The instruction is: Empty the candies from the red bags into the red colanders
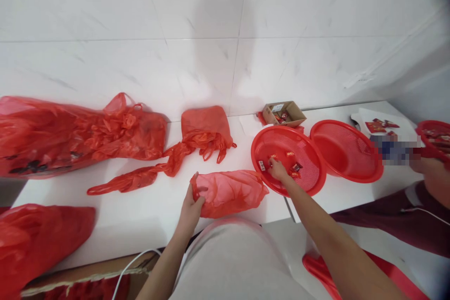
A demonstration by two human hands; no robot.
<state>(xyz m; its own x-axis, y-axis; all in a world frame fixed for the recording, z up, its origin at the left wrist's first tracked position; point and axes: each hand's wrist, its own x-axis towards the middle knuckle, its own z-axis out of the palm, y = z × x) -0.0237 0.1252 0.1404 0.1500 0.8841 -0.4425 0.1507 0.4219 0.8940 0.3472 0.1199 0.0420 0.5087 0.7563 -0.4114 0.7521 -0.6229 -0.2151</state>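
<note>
My left hand (191, 206) is closed on the open end of a red plastic bag (232, 192) that lies along the table's front edge, its far end near a basket. Inside that round red mesh basket (305, 150) is my right hand (277, 168), its fingers bent down by a small red packet (273, 158) at the left side. What the fingertips hold, if anything, is too small to make out. More red packets (295, 169) lie in the basket, close to the right hand.
A second red basket (346, 150) adjoins the first. Behind them stands a small cardboard box (284, 113). Red bags (206, 124) lie at the back, with filled ones (133, 136) to the left. At the right, a person's arm (432, 173) reaches over the table.
</note>
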